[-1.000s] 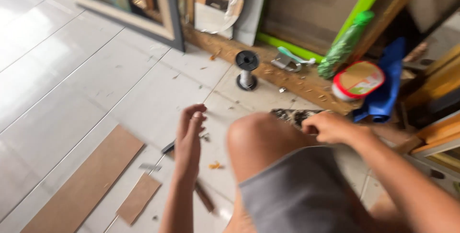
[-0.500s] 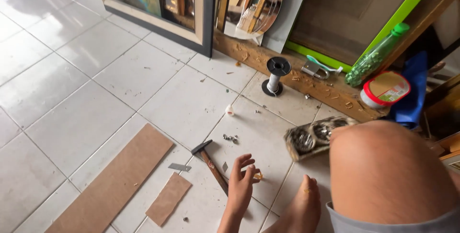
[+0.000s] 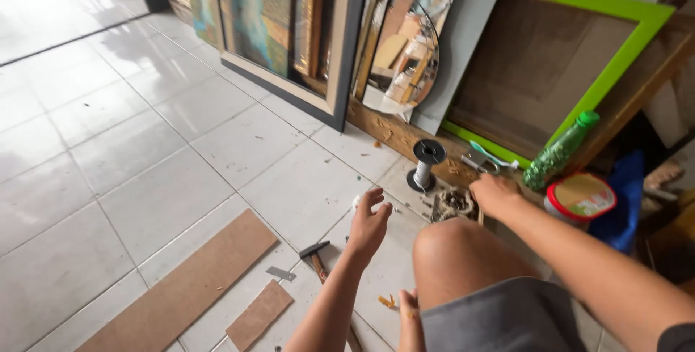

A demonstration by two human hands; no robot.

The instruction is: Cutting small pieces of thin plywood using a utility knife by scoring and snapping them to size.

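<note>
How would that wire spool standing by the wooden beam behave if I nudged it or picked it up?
The spool stands upright on a broad round flange, so a light nudge probably slides it; a higher push may tip it. On its side it would likely roll in a curve. It looks rigid and, wound with wire, perhaps heavy for its size.

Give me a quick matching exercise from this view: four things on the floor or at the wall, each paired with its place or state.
Things:
1. hammer
2. wire spool
3. green bottle
4. right hand

Places or states:
A. leaning against the green-edged frame
B. over the small tray of hardware
C. lying on the tiles beside the brown boards
D. standing upright by the wooden plank

Pairs: 1-C, 2-D, 3-A, 4-B
</note>
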